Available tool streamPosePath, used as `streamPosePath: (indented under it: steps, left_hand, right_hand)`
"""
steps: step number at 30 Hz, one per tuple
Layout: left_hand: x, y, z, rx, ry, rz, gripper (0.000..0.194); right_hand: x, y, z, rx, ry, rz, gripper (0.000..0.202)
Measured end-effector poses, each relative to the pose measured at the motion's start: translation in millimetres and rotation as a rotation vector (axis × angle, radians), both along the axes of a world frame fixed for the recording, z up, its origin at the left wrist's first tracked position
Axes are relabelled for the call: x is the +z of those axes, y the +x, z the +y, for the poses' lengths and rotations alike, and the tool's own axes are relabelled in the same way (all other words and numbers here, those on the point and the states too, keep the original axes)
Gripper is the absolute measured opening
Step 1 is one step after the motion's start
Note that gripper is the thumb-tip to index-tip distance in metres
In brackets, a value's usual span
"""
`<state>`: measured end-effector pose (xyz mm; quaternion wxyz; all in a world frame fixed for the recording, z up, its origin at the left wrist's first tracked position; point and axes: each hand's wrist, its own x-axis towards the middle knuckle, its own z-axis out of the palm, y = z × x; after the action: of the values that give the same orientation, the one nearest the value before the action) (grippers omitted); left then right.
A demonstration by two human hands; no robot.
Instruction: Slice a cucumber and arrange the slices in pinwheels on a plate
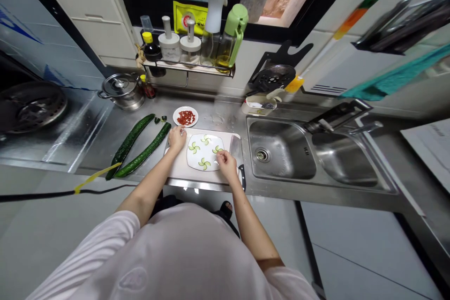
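A white squarish plate [205,153] lies on a pale cutting board [181,172], with several pinwheels of cucumber slices [204,164] arranged on it. My right hand [227,165] is over the plate's right edge, fingertips pinched together beside the right-hand pinwheel. Whatever those fingers hold is too small to make out. At the board's upper left is my left hand [177,138], its fingers curled closed just below a small white dish [175,116] of small red pieces [186,117]. The contents of that hand are hidden. A knife [236,150] with a black handle rests along the board's right side.
Two whole cucumbers [132,140] and small cut ends [161,119] lie left of the board. A steel double sink [281,150] is to the right. Behind stand a lidded pot [123,91] and a condiment shelf [191,68]. A wok [31,105] sits far left.
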<state>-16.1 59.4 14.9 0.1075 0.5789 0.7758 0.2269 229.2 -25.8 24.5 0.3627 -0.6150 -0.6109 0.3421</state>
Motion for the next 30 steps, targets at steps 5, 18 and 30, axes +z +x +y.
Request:
streamPosePath:
  steps: [5, 18, 30]
  left_hand:
    - [7.4, -10, 28, 0.057, -0.080, 0.081, 0.028]
    - [4.0, -17, 60, 0.004, -0.172, 0.185, 0.028]
    - [7.2, -16, 77, -0.078, -0.214, 0.263, 0.031]
  right_hand:
    - [-1.4, 3, 0, 0.010, -0.006, -0.003, 0.029]
    - [6.5, 4, -6, 0.014, -0.008, 0.010, 0.029]
    - [12.0, 4, -13, -0.002, -0.045, 0.026, 0.029]
